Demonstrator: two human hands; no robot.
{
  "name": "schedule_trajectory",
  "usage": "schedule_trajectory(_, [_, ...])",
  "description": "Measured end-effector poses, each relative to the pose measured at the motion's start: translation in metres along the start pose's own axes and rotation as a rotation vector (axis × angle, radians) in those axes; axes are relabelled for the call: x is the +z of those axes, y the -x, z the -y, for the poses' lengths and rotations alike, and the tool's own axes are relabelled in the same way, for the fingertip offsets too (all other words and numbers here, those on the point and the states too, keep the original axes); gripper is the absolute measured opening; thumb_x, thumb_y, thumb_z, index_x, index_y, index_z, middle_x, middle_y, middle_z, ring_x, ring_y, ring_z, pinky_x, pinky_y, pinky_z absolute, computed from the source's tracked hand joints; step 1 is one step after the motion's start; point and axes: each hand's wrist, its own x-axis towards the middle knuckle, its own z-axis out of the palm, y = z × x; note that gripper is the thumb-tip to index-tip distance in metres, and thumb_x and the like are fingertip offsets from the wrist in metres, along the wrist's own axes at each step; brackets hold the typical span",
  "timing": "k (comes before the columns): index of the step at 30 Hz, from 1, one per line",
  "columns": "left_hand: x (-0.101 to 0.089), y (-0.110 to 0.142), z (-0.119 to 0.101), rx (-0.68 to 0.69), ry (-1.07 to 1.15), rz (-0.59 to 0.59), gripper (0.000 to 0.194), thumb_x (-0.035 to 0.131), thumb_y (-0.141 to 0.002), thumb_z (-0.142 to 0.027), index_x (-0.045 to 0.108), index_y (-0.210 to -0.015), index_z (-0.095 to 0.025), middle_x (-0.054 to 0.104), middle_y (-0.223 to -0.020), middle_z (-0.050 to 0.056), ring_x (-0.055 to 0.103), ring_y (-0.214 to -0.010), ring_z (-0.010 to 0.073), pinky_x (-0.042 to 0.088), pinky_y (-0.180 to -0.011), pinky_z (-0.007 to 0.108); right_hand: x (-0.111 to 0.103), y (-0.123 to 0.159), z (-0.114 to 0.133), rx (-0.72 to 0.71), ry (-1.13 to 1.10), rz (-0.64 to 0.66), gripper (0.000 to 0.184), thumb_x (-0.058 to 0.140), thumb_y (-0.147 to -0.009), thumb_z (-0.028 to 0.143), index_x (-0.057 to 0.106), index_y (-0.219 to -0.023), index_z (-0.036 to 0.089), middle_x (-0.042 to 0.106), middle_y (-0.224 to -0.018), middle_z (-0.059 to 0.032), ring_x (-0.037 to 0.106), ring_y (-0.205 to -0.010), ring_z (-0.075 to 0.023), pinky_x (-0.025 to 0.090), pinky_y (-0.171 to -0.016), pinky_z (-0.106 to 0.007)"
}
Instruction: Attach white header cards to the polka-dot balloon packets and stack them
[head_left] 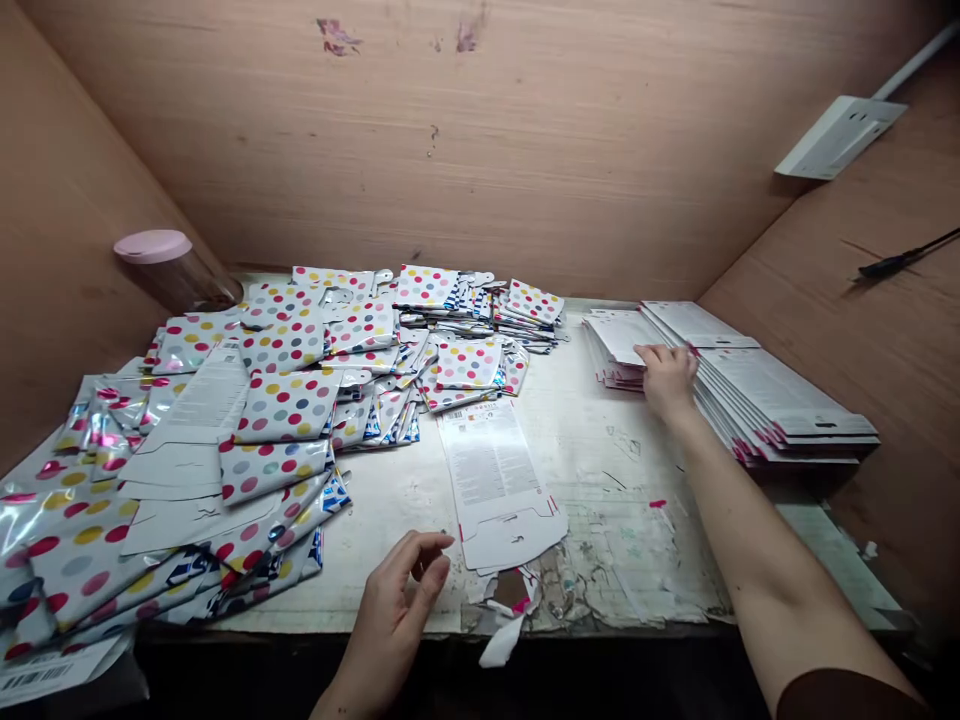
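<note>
Many foil bags with coloured polka dots (289,405) lie in a loose heap across the left and middle of the table. My left hand (397,600) hovers at the near table edge with its fingers loosely curled, holding nothing. The closest item to it is a flat white printed card (491,480). My right hand (667,380) rests on the corner of a small pile of white cards with pink edges (615,340), and its thumb is hidden. Larger stacks of similar cards (780,390) sit just to its right.
The worn, stained table top (622,480) is bounded by wooden panel walls (420,130). A clear jar with a pink lid (176,270) stands at the back left. Torn paper scraps (502,640) hang at the front edge. A white wall plate (840,137) and a black cable (896,258) are on the right.
</note>
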Motion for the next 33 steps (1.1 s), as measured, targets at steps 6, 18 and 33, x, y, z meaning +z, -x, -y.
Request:
schedule_trajectory(6, [0.014,-0.004,0.008,-0.215,0.425,-0.169,0.052,0.059,-0.085,-0.047,0.051,-0.128,-0.02,0.058,-0.131,0.011,0.056,-0.119,0.0234,0.044,-0.102,0.037,0.007,0.041,0.049,-0.005,-0.218,0.093,0.067,0.056,-0.078,0.029,0.04,-0.138,0.004,0.036,-0.143,-0.0276,0.03,-0.131,-0.0424,0.024,-0.102,-0.062])
schedule_trajectory(18, [0.034,-0.05,0.007,-0.112,0.063,-0.13,0.044,0.062,-0.081,-0.036,0.053,-0.118,-0.016,0.07,-0.109,0.013,0.066,-0.101,0.0273,0.052,-0.086,0.042,-0.004,0.242,0.154,0.204,-1.02,0.317,0.045,0.061,-0.083,0.046,0.057,-0.117,0.017,0.057,-0.098,-0.008,0.057,-0.083,-0.0204,0.052,-0.073,-0.037])
schedule_trajectory(33, [0.03,-0.029,0.01,-0.171,-0.492,-0.424,0.055,0.075,-0.067,-0.028,0.048,-0.114,-0.015,0.059,-0.101,0.011,0.056,-0.103,0.0334,0.044,-0.087,0.047,-0.051,0.31,0.203,0.845,-1.899,0.72,0.057,0.076,-0.075,0.045,0.055,-0.121,0.017,0.068,-0.111,-0.0131,0.071,-0.086,-0.0254,0.054,-0.079,-0.041])
